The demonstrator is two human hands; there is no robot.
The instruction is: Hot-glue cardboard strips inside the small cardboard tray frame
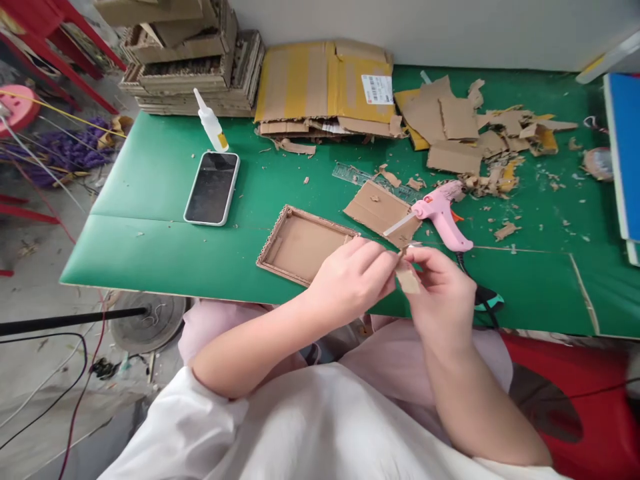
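Observation:
Between my two hands, over the table's front edge, is a small strip of cardboard (408,279). My right hand (443,287) is closed on it, thumb and fingers pinching. My left hand (357,273) is curled at the strip's other end, its fingertips mostly hidden behind its own knuckles. Just left of that hand lies a shallow cardboard tray (305,241) with a raised, corrugated rim, its right corner covered by the hand. Beyond the right hand, a pink hot glue gun (444,217) rests with a glue stick sticking out over a flat cardboard piece (373,210).
A phone (213,188) and a white nozzle bottle (213,127) are at the left of the green table (150,257). Stacked cardboard trays (195,87), a flattened carton (300,83) and torn cardboard scraps (445,117) line the back. A clear ruler (350,175) lies partly under cardboard.

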